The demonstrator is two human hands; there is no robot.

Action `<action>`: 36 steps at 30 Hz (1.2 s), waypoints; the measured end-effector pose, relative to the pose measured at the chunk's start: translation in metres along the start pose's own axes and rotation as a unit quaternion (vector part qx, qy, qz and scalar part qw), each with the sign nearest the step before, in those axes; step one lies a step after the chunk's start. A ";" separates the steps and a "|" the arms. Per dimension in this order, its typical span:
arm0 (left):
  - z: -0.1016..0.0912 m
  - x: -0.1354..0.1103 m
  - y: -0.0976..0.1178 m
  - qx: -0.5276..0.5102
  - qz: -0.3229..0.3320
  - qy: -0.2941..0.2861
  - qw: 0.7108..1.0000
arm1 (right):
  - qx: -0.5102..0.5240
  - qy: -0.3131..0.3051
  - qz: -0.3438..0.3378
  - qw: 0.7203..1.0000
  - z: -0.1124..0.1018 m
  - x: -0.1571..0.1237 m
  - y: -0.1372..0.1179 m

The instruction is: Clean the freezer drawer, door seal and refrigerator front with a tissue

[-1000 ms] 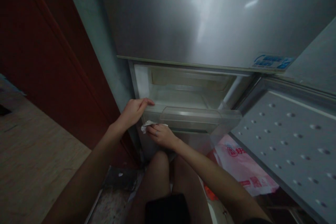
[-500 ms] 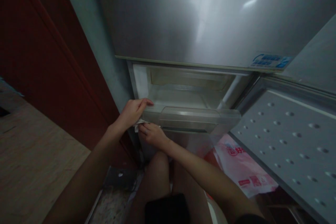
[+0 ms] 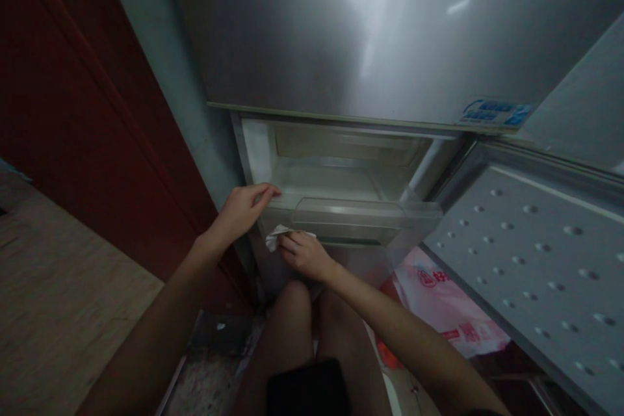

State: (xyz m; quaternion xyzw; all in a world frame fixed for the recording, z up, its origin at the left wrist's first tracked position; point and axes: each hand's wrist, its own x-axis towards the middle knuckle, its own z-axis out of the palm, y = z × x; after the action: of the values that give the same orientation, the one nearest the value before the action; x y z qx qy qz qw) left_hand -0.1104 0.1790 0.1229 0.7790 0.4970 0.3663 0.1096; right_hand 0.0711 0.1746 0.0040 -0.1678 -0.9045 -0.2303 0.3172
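Fingers curl round probable tissue

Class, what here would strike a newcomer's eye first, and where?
The broad silver door dominates the top. Below it, the left hand is at the left end of a clear drawer while the right hand holds a crumpled white tissue by its front. At right, a dimpled grey door stands open.

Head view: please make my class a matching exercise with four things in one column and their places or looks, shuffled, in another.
1. Left hand
2. Right hand
3. Plastic bag
4. Blue sticker

A. Pink and white, with red print
B. Near the upper door's bottom edge
C. Holding a crumpled white wipe
D. At the drawer's top edge

Pairs: 1-D, 2-C, 3-A, 4-B
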 end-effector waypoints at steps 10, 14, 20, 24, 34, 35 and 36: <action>0.002 0.000 -0.005 0.011 0.001 0.001 1.000 | 0.024 0.043 0.069 0.996 0.004 -0.001 -0.002; 0.002 0.000 -0.004 0.013 -0.004 0.003 1.000 | 0.054 0.044 0.105 0.992 0.010 -0.028 -0.012; 0.008 -0.003 -0.003 0.023 -0.011 0.023 0.999 | 0.078 0.187 0.319 0.926 -0.061 -0.076 -0.028; 0.016 -0.006 0.000 0.066 0.001 0.049 0.997 | -0.020 0.336 0.498 0.799 -0.115 -0.107 -0.016; 0.052 -0.002 0.044 0.121 0.101 0.077 0.984 | 0.001 0.473 0.566 0.675 -0.107 -0.111 0.040; 0.054 0.000 0.046 0.122 0.106 0.070 0.984 | 0.001 0.476 0.568 0.671 -0.104 -0.109 0.040; 0.056 0.002 0.046 0.126 0.109 0.066 0.984 | 0.002 0.478 0.570 0.669 -0.103 -0.107 0.039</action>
State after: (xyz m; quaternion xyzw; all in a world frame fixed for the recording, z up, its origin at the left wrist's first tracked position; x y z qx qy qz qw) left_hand -0.0401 0.1688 0.1091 0.8102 0.4574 0.3612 -0.0627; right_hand 0.2191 0.1368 0.0175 -0.5167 -0.3579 -0.0516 0.7761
